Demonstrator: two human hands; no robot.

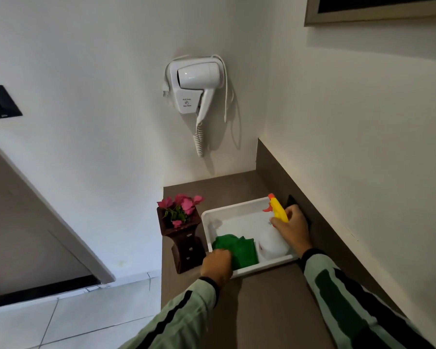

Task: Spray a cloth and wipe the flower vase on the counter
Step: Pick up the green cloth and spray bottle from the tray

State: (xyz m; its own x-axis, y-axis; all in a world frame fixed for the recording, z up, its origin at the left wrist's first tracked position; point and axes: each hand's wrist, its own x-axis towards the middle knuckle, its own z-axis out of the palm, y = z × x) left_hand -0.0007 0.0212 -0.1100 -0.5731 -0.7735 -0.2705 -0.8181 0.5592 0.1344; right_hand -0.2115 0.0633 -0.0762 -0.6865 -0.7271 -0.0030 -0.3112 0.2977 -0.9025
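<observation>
Both hands in the white tray [213, 214] on the counter.
Left hand [217, 264] grips the green cloth [238, 248]; right hand [291, 226] clasps the spray bottle [275, 241]; flower vase [185, 244] just left, at the counter's edge.

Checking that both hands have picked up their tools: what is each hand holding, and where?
Right hand grips the spray bottle by its neck, below the yellow head. Left hand closes on the green cloth's near edge.

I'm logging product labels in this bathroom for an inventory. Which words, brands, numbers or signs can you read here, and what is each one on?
Nothing can be read with certainty.
White wall-mounted hair dryer holder: two short lines of small print around a symbol, too blurred to read.
Clear spray bottle with yellow and orange trigger head: a small red mark near its base, too small to tell.
Dark brown wooden flower vase, green cloth, white plastic tray: no text visible.
</observation>
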